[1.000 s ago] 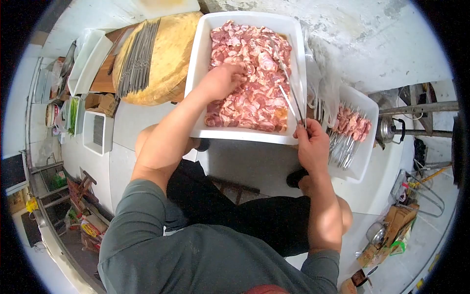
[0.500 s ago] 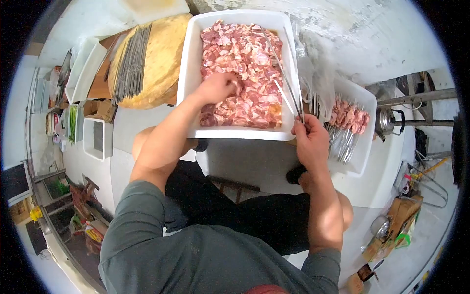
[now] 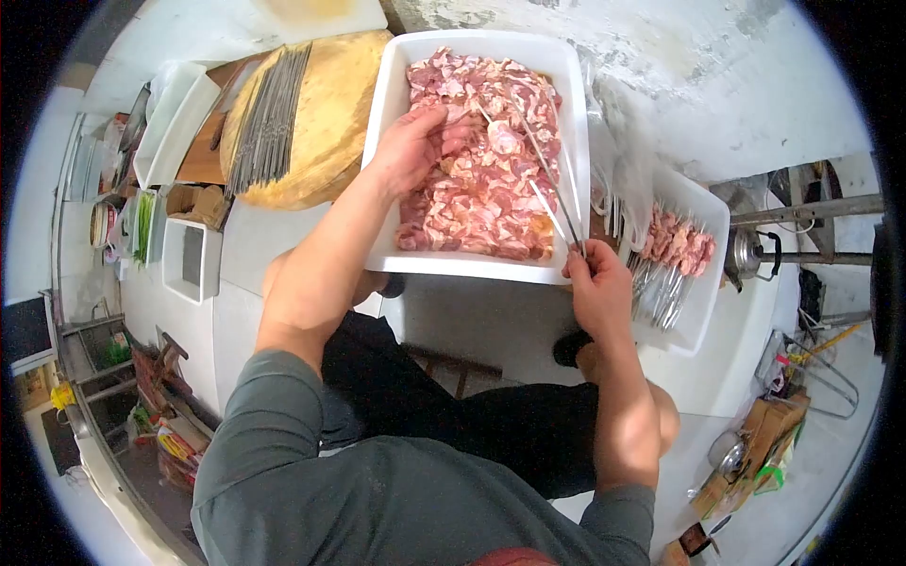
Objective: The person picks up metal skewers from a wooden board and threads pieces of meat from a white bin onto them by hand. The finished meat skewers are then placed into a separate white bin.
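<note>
A white tub (image 3: 477,268) holds a thick layer of raw pink meat pieces (image 3: 472,203). Over its left part, my left hand (image 3: 413,149) has its fingers apart, slightly blurred, above the meat; nothing clear is between them. At the tub's lower right corner, my right hand (image 3: 599,278) pinches thin metal skewers (image 3: 547,168) that reach up and left across the meat. A pale, roundish piece of meat (image 3: 505,137) lies by the skewers' far part; whether it is threaded on one I cannot tell.
Left of the tub, bare metal skewers (image 3: 269,123) lie on a round wooden board (image 3: 340,104). To the right, a white tray (image 3: 696,321) holds skewered meat (image 3: 678,243), partly under clear plastic. A metal kettle (image 3: 746,253) stands beyond it. A small white bin (image 3: 192,259) is at left.
My left hand has come up out of the meat and its fingers have spread. My right hand still pinches the skewers. The tub appears slightly further right and lower in view.
</note>
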Demonstrator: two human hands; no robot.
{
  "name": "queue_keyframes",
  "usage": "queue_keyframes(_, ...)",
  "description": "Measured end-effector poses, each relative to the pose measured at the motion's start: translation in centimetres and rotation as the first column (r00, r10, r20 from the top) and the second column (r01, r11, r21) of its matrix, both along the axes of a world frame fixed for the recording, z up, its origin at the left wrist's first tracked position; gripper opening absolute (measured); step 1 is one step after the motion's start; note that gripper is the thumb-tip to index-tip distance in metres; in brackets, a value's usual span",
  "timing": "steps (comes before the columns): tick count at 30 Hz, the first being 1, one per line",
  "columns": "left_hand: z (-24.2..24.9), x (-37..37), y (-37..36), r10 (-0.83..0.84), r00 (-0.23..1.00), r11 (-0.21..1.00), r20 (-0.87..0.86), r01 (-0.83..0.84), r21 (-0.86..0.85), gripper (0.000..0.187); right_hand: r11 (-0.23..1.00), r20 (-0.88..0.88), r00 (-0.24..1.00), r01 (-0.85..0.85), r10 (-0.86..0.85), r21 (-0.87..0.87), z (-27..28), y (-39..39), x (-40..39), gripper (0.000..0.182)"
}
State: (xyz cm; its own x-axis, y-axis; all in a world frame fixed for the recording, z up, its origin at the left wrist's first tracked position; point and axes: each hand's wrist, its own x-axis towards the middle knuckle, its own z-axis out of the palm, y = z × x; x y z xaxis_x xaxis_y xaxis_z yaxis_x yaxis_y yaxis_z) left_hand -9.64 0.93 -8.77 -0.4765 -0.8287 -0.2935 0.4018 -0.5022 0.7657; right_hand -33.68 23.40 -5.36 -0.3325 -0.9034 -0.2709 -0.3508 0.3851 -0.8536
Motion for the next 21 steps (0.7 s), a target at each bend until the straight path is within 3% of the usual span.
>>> queue_keyframes(6, 0.3, -0.2, 0.3, 0.156, 0.988, 0.988, 0.0, -0.156, -0.011, 0.026, 0.999, 0.009, 0.999, -0.046, 0.046, -0.022, 0.2, 0.1, 0.5, 0.017)
queue_keyframes(12, 0.2, -0.3, 0.1, 0.144, 0.987, 0.989, -0.072, -0.146, -0.017, 0.013, 0.997, 0.011, 0.998, -0.06, 0.06, -0.039, -0.1, 0.0, 0.6, 0.018)
queue_keyframes(18, 1.6, -1.0, 0.9, 0.169, 0.985, 0.985, -0.022, -0.17, -0.033, 0.016, 0.996, -0.027, 0.998, -0.064, 0.063, -0.057, -0.3, 0.1, 0.6, 0.018)
queue_keyframes(21, 0.7, -0.6, 0.3, 0.064, 0.998, 0.994, 0.013, -0.063, -0.09, 0.016, 0.996, -0.041, 0.997, -0.066, 0.064, -0.053, -0.1, 0.0, 0.7, 0.018)
